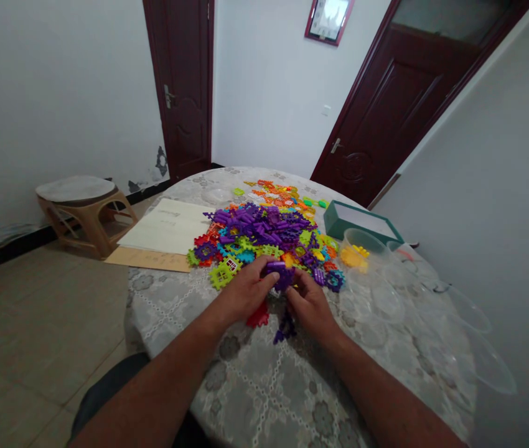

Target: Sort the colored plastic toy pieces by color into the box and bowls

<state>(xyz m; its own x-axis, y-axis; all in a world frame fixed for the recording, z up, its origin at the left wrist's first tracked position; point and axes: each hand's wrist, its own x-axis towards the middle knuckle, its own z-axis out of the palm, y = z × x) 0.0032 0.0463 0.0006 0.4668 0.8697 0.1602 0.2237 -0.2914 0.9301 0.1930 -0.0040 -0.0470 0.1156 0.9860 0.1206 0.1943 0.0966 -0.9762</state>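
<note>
A big heap of interlocking plastic pieces [264, 230] in purple, orange, green, red and yellow lies on the round table [255, 386]. At its near edge my left hand [246, 292] and my right hand [310, 305] meet, both with fingers closed on a small cluster of purple pieces [279, 272]. A red piece [258, 317] and a dark purple piece [284, 328] lie on the cloth just under my hands.
A clear bowl with yellow pieces [356, 250] and several more clear bowls [432, 298] stand at right. A teal box [362, 221] sits behind them. Cream and brown sheets [166, 233] lie at left. A stool [84, 211] stands on the floor.
</note>
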